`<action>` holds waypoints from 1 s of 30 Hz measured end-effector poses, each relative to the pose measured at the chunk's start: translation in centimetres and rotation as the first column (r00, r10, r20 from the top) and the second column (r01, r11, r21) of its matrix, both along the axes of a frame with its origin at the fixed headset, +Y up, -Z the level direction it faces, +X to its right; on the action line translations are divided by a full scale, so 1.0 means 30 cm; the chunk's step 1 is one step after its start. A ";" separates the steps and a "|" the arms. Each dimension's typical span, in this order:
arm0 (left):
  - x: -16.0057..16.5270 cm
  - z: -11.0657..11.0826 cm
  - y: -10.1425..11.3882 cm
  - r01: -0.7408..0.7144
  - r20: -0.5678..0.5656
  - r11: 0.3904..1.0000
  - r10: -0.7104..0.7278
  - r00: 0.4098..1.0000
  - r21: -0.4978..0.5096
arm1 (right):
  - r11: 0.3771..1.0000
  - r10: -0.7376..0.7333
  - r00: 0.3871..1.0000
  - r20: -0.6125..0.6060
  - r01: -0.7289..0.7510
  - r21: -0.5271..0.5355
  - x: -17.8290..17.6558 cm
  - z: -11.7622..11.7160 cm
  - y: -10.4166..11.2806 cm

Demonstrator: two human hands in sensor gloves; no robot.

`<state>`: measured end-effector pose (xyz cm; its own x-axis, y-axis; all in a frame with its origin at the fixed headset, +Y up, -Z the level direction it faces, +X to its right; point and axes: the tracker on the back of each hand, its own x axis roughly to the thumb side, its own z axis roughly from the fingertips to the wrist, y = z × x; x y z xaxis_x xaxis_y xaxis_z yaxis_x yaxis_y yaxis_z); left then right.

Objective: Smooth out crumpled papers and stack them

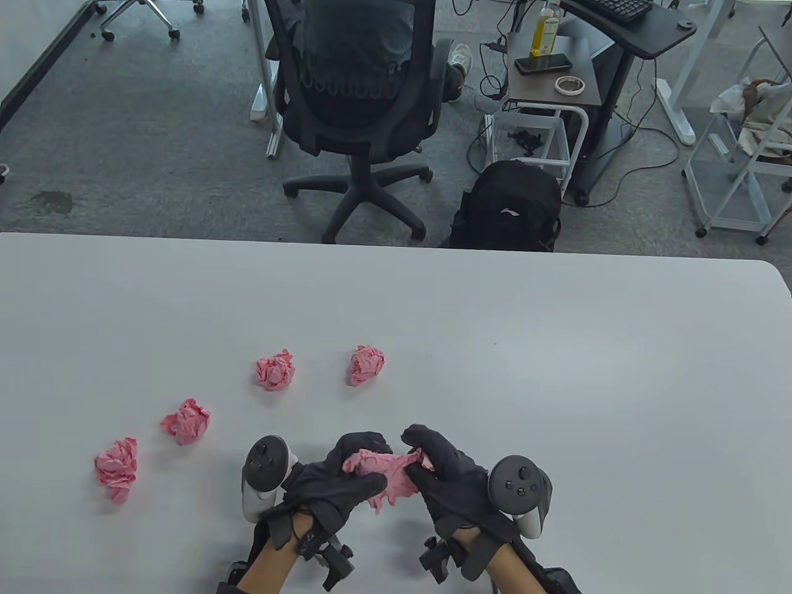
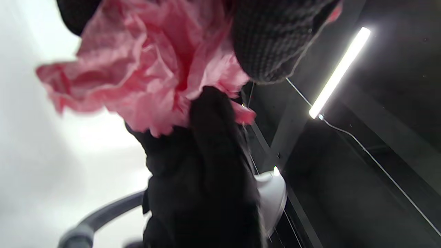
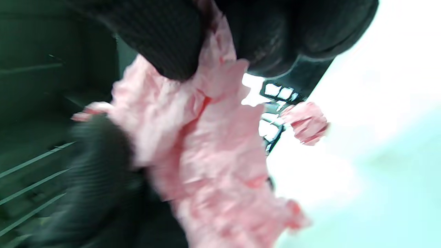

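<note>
One white table (image 1: 557, 346) lies before you, carrying everything listed. Two gloved hands meet at its near edge: your left hand (image 1: 334, 479) and right hand (image 1: 442, 473) each curl their fingers round the same half-opened pink paper (image 1: 387, 473), lifted between them. Four crumpled pink balls (image 1: 275, 370) sit apart on the tabletop, left of and beyond your hands.

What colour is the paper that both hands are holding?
Pink. The held paper shows best in the left wrist view, where it looks plain and creased.
</note>
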<state>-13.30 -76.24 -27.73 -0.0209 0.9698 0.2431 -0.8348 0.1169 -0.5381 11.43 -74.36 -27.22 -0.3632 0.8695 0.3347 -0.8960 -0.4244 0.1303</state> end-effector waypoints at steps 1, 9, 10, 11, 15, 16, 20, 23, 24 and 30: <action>0.003 -0.002 0.003 0.030 0.032 0.999 -0.031 0.999 0.024 | 1.000 0.028 1.000 0.013 -0.028 -0.011 0.011 -0.003 -0.002; -0.082 -0.028 -0.013 0.118 -0.179 0.993 -0.120 0.977 -0.020 | 0.969 -0.244 0.959 -0.144 0.236 -0.074 0.013 -0.022 -0.017; -0.089 -0.025 -0.013 0.119 -0.193 0.993 -0.121 0.974 -0.020 | 0.955 -0.294 0.937 -0.191 0.278 -0.106 0.003 -0.023 -0.023; -0.089 -0.025 -0.014 0.093 -0.200 0.995 -0.095 0.975 -0.022 | 0.932 -0.359 0.909 -0.213 0.336 -0.138 -0.005 -0.025 -0.028; -0.051 -0.023 -0.010 -0.148 -0.031 0.985 0.146 0.989 -0.086 | 0.882 -0.463 0.867 -0.184 0.433 -0.185 0.007 -0.035 -0.037; -0.047 -0.017 -0.007 -0.175 -0.024 0.980 0.173 0.985 -0.090 | 0.875 -0.475 0.865 -0.163 0.443 -0.196 0.016 -0.038 -0.039; -0.046 -0.028 -0.011 -0.180 0.018 0.979 0.183 0.983 -0.094 | 0.907 -0.394 0.914 -0.093 0.371 -0.202 0.035 -0.046 -0.045; -0.050 -0.019 -0.016 -0.110 -0.067 0.991 0.105 0.992 -0.077 | 0.929 -0.338 0.939 -0.062 0.322 -0.185 0.027 -0.035 -0.045; -0.055 -0.019 -0.014 -0.078 -0.097 0.995 0.072 0.993 -0.054 | 0.928 -0.339 0.938 -0.072 0.320 -0.190 0.025 -0.035 -0.047; -0.053 -0.009 0.006 -0.103 -0.128 0.995 0.104 0.986 0.016 | 0.944 -0.172 0.975 -0.142 0.122 -0.307 0.014 -0.037 -0.066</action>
